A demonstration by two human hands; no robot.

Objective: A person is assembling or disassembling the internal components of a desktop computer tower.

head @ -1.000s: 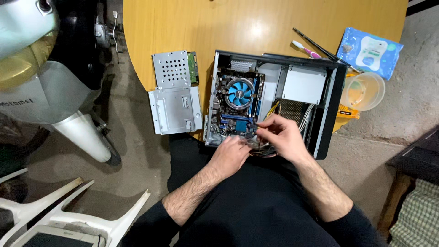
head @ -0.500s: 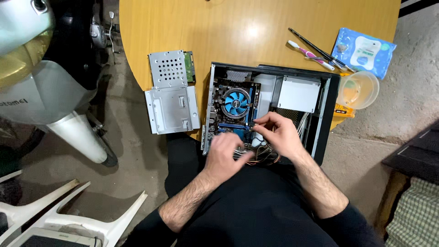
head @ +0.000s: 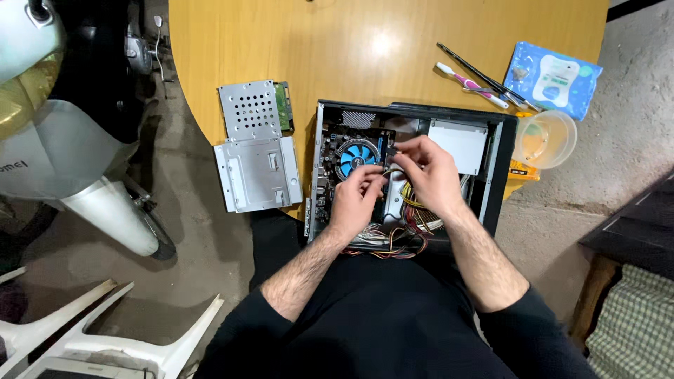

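Round wooden table [head: 365, 42] on concrete floor; open black computer case [head: 500, 151] crowded by metal drive cage [head: 256, 172]. Left hand [head: 358, 200] and right hand [head: 428, 172] pinch cables by blue fan [head: 357, 156].

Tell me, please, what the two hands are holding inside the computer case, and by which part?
Both the left hand and the right hand pinch something small among the cables beside the blue fan; what it is, and where it is gripped, cannot be told.

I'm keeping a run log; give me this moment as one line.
left hand on motherboard by blue fan | right hand pinching small connector | open computer case on wooden table | drive cage beside case
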